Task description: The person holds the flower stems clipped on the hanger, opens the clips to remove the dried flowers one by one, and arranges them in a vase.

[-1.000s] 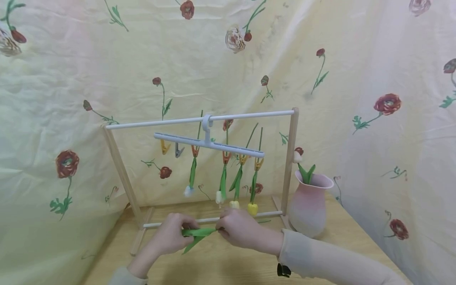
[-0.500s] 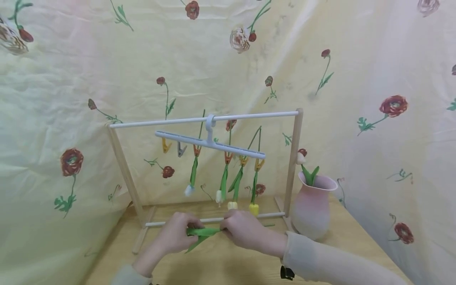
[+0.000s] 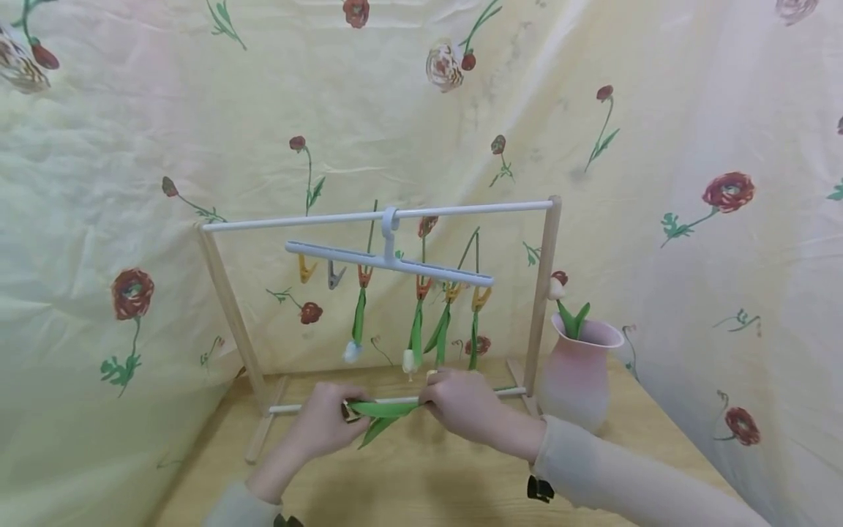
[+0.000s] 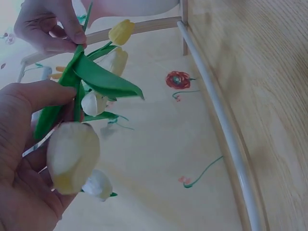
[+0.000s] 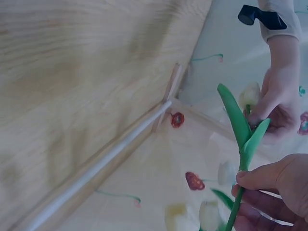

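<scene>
Between both hands lies a pale cream artificial tulip [image 4: 73,156] with green leaves [image 3: 384,410]. My left hand [image 3: 329,419] pinches the stem just below the flower head, which hides behind the fingers in the head view. Farther down the stem, below the leaves, the thumb and fingers of my right hand [image 3: 469,405] grip it. The tulip is held roughly level, in front of the rack's lower bar [image 3: 286,409]. Behind the hands, a grey-blue hanger [image 3: 356,257] carries several tulips clipped upside down, among them a bluish one [image 3: 352,353] and a white one [image 3: 409,360].
A yellow clip [image 3: 306,269] and a grey clip [image 3: 334,275] on the hanger's left hold nothing. The rack's wooden post [image 3: 543,293] stands just left of a pink-white vase [image 3: 576,380] with one tulip [image 3: 557,289]. Flowered cloth [image 3: 217,110] surrounds the wooden table [image 3: 395,498].
Both hands have risen a little with the tulip, level with the rack's lower bar. My right hand now covers the yellow tulip head that showed before.
</scene>
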Motion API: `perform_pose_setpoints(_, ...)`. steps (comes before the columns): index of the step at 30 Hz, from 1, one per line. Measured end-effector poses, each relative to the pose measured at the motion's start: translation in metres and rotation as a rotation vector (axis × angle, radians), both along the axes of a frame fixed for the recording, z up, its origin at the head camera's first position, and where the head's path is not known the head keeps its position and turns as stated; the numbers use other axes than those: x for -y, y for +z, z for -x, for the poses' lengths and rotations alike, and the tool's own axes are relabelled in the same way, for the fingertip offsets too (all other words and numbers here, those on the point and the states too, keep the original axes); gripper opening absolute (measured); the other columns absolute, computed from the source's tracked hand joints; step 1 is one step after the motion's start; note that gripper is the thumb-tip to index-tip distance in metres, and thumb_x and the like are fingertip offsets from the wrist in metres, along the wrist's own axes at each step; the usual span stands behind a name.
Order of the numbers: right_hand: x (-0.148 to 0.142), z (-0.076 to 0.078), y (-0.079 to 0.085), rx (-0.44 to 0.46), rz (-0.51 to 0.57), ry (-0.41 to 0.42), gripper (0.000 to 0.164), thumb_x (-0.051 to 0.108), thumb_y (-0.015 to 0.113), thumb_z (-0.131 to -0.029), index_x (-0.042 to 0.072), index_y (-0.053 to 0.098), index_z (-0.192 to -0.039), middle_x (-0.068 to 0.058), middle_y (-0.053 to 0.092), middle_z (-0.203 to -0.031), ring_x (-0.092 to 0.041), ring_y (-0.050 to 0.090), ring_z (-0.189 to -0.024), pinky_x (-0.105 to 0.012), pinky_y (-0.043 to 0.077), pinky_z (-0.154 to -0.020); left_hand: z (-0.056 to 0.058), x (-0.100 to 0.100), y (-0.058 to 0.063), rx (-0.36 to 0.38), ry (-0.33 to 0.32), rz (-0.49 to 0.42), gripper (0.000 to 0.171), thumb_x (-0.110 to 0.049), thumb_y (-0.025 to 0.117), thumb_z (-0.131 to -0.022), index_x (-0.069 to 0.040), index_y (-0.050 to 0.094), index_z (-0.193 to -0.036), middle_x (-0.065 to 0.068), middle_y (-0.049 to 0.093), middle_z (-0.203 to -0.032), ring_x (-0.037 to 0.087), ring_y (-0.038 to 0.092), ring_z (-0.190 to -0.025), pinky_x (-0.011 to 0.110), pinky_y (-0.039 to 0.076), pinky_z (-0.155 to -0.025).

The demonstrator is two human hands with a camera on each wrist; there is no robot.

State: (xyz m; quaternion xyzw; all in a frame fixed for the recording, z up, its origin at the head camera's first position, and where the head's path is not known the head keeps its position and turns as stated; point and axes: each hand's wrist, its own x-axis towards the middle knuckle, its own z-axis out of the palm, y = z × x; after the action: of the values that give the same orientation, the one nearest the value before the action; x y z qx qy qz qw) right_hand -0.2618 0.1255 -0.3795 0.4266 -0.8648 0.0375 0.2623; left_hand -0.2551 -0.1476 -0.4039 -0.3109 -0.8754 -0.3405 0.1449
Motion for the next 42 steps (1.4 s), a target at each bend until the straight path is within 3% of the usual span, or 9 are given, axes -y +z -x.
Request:
perform_pose_setpoints(5,-0.011,0.004,0.011,-0.048,0.005,-0.031,0.009,0.011,0.087,-0.086,0.019,0.082,-0.084,0.007,0.072,-0.076,-0.010,0.067,-0.071,-0.019,0.054,-0.055,0.005,0.002,-0.003,-0.088,0.041,-0.074,0.011,-0.003,0.086,-0.083,-0.008,0.080,-0.091,0.003,0.080,-0.086,0.004,0.068,-0.074,0.021,0.059,-0.066)
perform_pose_setpoints(8,-0.019,0.007,0.018,-0.095,0.008,-0.035,0.011,0.010,0.088,-0.084,0.018,0.081,-0.083,0.006,0.072,-0.077,-0.011,0.067,-0.072,-0.020,0.054,-0.054,0.008,0.004,-0.006,-0.061,0.060,-0.117,0.015,-0.007,0.087,-0.084,-0.008,0.080,-0.097,0.005,0.080,-0.091,0.003,0.068,-0.075,0.022,0.059,-0.067)
perform_pose_setpoints(13,-0.034,0.014,0.031,-0.158,0.051,-0.021,0.011,0.007,0.088,-0.083,0.014,0.082,-0.088,0.003,0.076,-0.081,-0.014,0.068,-0.075,-0.024,0.059,-0.061,0.011,0.006,-0.009,-0.013,0.102,-0.247,0.039,-0.014,0.090,-0.083,-0.004,0.078,-0.119,0.010,0.079,-0.101,0.005,0.068,-0.073,0.024,0.061,-0.063)
perform_pose_setpoints(19,-0.057,0.022,0.052,-0.208,0.195,-0.022,0.014,0.007,0.090,-0.081,0.012,0.083,-0.092,0.000,0.077,-0.083,-0.015,0.067,-0.074,-0.023,0.053,-0.053,0.018,0.004,-0.009,-0.037,0.238,-0.406,0.046,-0.010,0.091,-0.082,0.001,0.075,-0.124,0.015,0.080,-0.104,0.012,0.074,-0.075,0.027,0.064,-0.070)
perform_pose_setpoints(24,-0.080,0.029,0.071,-0.327,0.311,-0.007,0.016,0.002,0.090,-0.077,0.007,0.082,-0.090,-0.006,0.078,-0.081,-0.019,0.070,-0.070,-0.029,0.058,-0.055,0.028,0.002,-0.011,-0.063,0.371,-0.506,0.048,-0.007,0.088,-0.085,0.000,0.072,-0.130,0.020,0.077,-0.121,0.031,0.079,-0.090,0.041,0.066,-0.083)
perform_pose_setpoints(31,-0.110,0.041,0.091,-0.411,0.462,-0.061,0.019,-0.006,0.086,-0.079,-0.001,0.080,-0.096,-0.016,0.078,-0.084,-0.026,0.071,-0.068,-0.036,0.059,-0.056,0.045,0.001,-0.019,0.019,0.435,-0.601,0.060,-0.012,0.087,-0.089,-0.001,0.063,-0.144,0.020,0.067,-0.143,0.040,0.069,-0.124,0.052,0.059,-0.102)
perform_pose_setpoints(35,-0.125,0.048,0.101,-0.404,0.581,-0.105,0.019,-0.008,0.081,-0.084,-0.004,0.079,-0.102,-0.020,0.079,-0.087,-0.026,0.072,-0.067,-0.023,0.059,-0.061,0.056,0.000,-0.025,0.100,0.457,-0.652,0.072,-0.015,0.086,-0.090,-0.004,0.053,-0.153,0.019,0.059,-0.154,0.039,0.060,-0.138,0.052,0.053,-0.112)
perform_pose_setpoints(39,-0.140,0.054,0.109,-0.412,0.697,-0.144,0.017,-0.003,0.076,-0.089,-0.003,0.080,-0.106,-0.021,0.080,-0.092,-0.029,0.072,-0.066,-0.001,0.045,-0.073,0.067,-0.005,-0.028,0.162,0.461,-0.680,0.077,-0.020,0.085,-0.092,-0.007,0.047,-0.158,0.019,0.058,-0.154,0.038,0.059,-0.140,0.051,0.052,-0.114)
perform_pose_setpoints(42,-0.150,0.061,0.110,-0.411,0.780,-0.171,0.018,0.000,0.075,-0.090,-0.002,0.081,-0.107,-0.022,0.081,-0.096,0.000,0.069,-0.071,0.005,0.038,-0.078,0.072,-0.009,-0.028,0.182,0.463,-0.714,0.073,-0.018,0.083,-0.093,-0.006,0.050,-0.156,0.020,0.061,-0.151,0.038,0.062,-0.136,0.050,0.053,-0.113)
